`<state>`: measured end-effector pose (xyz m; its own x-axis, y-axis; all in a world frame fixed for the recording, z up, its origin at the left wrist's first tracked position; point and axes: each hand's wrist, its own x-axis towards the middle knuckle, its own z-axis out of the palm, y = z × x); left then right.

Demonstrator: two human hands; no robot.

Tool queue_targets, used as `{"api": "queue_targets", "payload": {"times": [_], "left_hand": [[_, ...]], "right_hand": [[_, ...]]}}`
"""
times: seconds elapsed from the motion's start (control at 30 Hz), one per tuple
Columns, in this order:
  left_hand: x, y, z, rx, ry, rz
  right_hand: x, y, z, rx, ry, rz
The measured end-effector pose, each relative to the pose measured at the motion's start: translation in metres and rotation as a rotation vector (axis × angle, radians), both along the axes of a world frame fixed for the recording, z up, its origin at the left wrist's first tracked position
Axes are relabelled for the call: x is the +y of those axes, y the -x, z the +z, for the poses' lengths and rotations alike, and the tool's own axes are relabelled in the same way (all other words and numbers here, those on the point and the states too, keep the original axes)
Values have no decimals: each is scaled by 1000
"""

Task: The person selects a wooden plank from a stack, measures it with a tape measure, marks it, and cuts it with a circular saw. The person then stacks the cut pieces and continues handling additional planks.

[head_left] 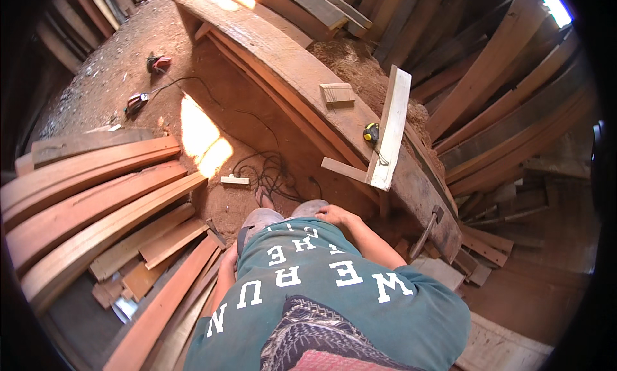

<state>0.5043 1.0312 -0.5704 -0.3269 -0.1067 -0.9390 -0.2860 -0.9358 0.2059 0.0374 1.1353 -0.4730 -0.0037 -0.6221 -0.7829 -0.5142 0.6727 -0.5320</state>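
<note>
My right hand (334,215) rests on my right thigh near the knee, fingers lying loosely over the trouser cloth with nothing seen in them. My left arm (226,268) hangs at my left side, and its hand is mostly hidden against my leg and shirt. Before me stands a long wooden bench (283,65). On it lie a pale board (391,126), a yellow and black tape measure (371,133) touching the board's left side, and a small wooden block (337,94). A hammer (427,233) leans at the bench's near end. A thin wood strip (345,169) juts out under the board.
Stacked planks (96,184) crowd the left side; more boards (514,69) lean at the right. Two red and black power tools (136,104) (157,63) sit on the dirt floor. A coiled black cable (267,175) and a short wood offcut (234,180) lie near my feet.
</note>
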Motion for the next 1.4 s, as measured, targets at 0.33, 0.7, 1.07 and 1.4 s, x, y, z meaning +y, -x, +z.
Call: {"api": "queue_targets", "payload": {"times": [0.33, 0.7, 1.07, 1.4], "left_hand": [[-132, 26, 36, -398, 231, -325], [-196, 115, 38, -366, 377, -375], [-157, 263, 35, -260, 709, -768], [-121, 263, 81, -460, 772, -578]], "right_hand": [[29, 74, -38, -516, 288, -1933], [73, 126, -85, -730, 662, -2291], [293, 172, -85, -482, 671, -2471], [270, 105, -68, -379, -172, -2189]]}}
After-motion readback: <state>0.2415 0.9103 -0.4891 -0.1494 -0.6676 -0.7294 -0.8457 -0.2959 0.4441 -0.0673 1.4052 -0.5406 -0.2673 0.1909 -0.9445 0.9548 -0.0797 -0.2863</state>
